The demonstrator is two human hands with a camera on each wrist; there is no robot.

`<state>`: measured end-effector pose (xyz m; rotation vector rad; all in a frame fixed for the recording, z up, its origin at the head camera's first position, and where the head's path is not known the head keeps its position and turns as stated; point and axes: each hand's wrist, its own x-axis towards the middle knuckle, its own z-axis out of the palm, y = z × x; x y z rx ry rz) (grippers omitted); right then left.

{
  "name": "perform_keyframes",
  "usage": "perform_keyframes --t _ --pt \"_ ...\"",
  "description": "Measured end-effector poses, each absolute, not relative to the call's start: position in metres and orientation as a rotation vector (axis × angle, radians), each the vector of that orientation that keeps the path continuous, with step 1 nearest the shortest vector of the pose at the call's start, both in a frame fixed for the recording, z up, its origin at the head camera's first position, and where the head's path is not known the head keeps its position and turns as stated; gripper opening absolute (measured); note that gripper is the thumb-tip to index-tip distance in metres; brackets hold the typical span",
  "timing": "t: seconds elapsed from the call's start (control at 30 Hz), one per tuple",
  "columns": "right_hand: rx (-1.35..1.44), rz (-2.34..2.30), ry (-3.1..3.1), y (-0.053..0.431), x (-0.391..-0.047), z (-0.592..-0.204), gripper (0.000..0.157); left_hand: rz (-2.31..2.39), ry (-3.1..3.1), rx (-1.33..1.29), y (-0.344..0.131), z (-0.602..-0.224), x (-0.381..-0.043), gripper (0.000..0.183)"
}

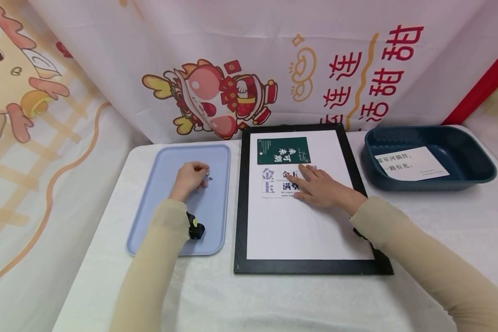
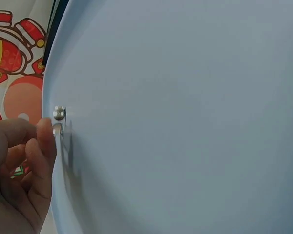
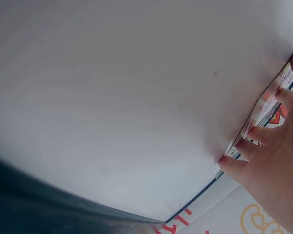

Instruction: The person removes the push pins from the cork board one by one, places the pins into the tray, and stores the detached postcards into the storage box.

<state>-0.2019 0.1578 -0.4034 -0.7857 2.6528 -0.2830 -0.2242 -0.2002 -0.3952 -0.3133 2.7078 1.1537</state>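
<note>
On the white-covered desk [image 1: 209, 295], a light blue tray [image 1: 213, 210] is placed at the left. Over it the left hand [image 1: 191, 177] is held with the fingers curled and the tips of thumb and forefinger drawn close together; whether anything is pinched between them cannot be told. Two small shiny metal balls [image 2: 59, 113] are seen just beside those fingertips, the nearer partly hidden by them. To the right, a white board with a black frame [image 1: 282, 237] is laid flat. On its upper part, a green card [image 1: 284, 151] is set just beyond a blue-lettered white card [image 1: 273, 182], which is partly covered by the right hand [image 1: 317, 186], its fingers spread wide. Farthest right, a black-lettered card [image 1: 412, 164] is contained, tilted, in a dark blue basin [image 1: 431, 184].
</note>
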Motion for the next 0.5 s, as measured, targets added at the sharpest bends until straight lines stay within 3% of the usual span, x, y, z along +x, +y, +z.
perform_keyframes --t 0.5 --pt "-0.774 -0.299 2.652 0.157 -0.202 -0.403 0.061 1.254 2.842 -0.059 -0.150 -0.393 -0.226 0.034"
